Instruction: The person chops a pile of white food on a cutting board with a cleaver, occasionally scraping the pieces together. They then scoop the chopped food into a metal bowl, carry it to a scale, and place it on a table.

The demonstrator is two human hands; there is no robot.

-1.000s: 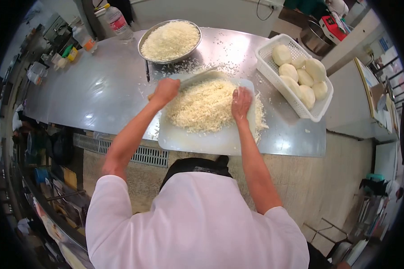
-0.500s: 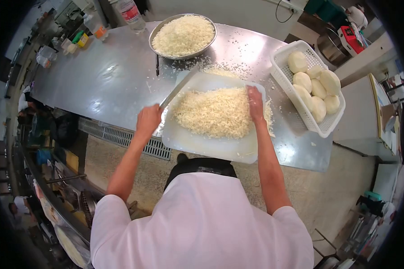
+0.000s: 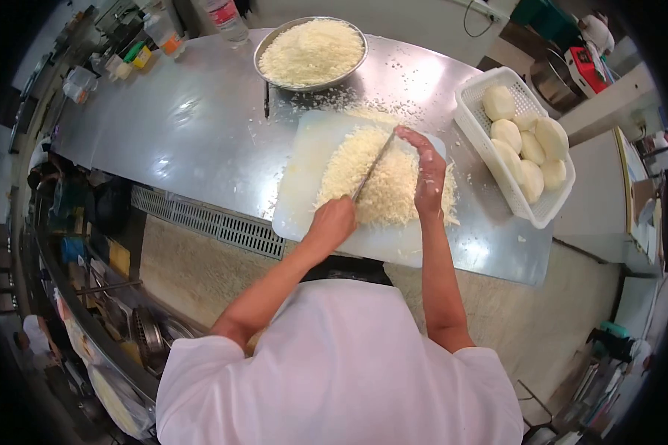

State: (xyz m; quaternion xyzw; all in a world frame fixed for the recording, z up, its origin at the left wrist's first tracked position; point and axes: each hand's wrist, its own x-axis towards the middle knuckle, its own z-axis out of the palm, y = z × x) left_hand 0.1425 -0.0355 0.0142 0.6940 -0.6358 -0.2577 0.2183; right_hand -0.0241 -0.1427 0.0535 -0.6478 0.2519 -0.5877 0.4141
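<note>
My left hand [image 3: 335, 222] is closed round the handle of a knife [image 3: 372, 169], whose blade slants up and right across a pile of finely chopped pale pieces [image 3: 393, 194]. At the far end of the blade, the fingertips of my right hand [image 3: 425, 167] meet the knife's tip, fingers held together and bent. The palm stands beside the right part of the pile. Under the pile lies a translucent white cutting board [image 3: 295, 200]. More pale pieces are scattered past its right and far edges.
Beyond the board, a metal bowl [image 3: 257, 62] holds a heap of chopped pieces on the steel table [image 3: 215, 133]. A white basket [image 3: 490, 160] with several peeled pale vegetables [image 3: 531, 147] stands to the right. Bottles [image 3: 163, 33] and small containers are at the far left.
My left hand and the knife have moved right, from the board's left edge onto the pile. My right hand has come up to the blade's tip.
</note>
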